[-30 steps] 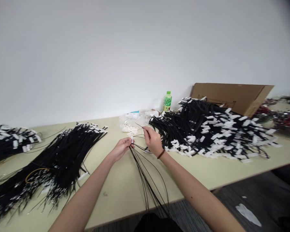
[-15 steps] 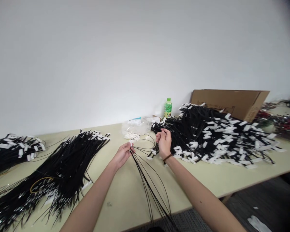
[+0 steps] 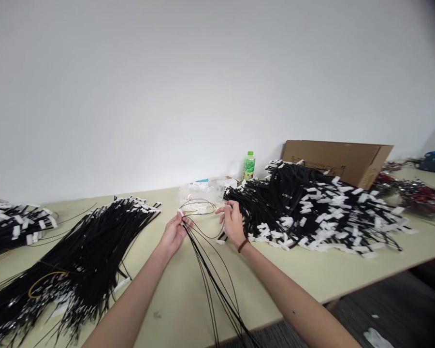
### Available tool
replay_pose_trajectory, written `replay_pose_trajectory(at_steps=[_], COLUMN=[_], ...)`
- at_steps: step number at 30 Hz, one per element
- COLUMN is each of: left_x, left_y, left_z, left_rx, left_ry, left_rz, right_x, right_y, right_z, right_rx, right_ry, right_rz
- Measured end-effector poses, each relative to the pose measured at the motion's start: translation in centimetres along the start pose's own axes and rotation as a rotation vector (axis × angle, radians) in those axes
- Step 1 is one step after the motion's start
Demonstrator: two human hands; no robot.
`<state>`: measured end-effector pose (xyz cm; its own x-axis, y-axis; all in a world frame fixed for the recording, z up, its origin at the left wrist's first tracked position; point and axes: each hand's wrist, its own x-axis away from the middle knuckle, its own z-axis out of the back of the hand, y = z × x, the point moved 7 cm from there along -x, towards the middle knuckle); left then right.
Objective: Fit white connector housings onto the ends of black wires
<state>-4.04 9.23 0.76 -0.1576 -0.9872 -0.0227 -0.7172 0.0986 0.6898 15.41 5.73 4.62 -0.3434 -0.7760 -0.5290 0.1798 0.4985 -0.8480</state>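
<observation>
Pinched in my left hand is the white end of several thin black cables. From there they run down past the table's front edge, and thin loops bow out to the right. My right hand is at the right of these loops, beside the large pile of black cables with white tags. Its fingers are bent and partly spread, with a cable passing close to them; whether they grip it is too small to tell. A clear plastic bag with small white pieces lies behind both hands.
Another bundle of black cables lies at the left, and more tagged cables at the far left. A green bottle and a cardboard box stand by the wall. Red and black wires lie far right.
The view has shifted slightly, so most things sit further left. My right hand has turned and its fingers have loosened from a closed pose. My left hand still pinches the cables.
</observation>
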Motion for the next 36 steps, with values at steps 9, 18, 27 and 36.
replay_pose_trajectory(at_steps=[9, 18, 27, 36], left_x=[0.8, 2.0, 2.0, 2.0], left_y=[-0.6, -2.9, -3.0, -3.4], left_z=[-1.2, -3.5, -3.1, -2.8], left_rx=[-0.011, -0.078, -0.065, -0.064], left_ry=[-0.013, -0.120, -0.051, -0.013], left_rz=[0.029, 0.087, 0.062, 0.040], right_x=[1.1, 2.2, 2.7, 3.4], right_y=[-2.7, -1.9, -1.3, -0.2], right_z=[-1.6, -3.6, -4.5, -5.4], right_rx=[0.051, -0.310, -0.271, -0.188], right_ry=[-0.169, -0.324, -0.415, -0.461], right_rz=[0.170, -0.076, -0.057, -0.094])
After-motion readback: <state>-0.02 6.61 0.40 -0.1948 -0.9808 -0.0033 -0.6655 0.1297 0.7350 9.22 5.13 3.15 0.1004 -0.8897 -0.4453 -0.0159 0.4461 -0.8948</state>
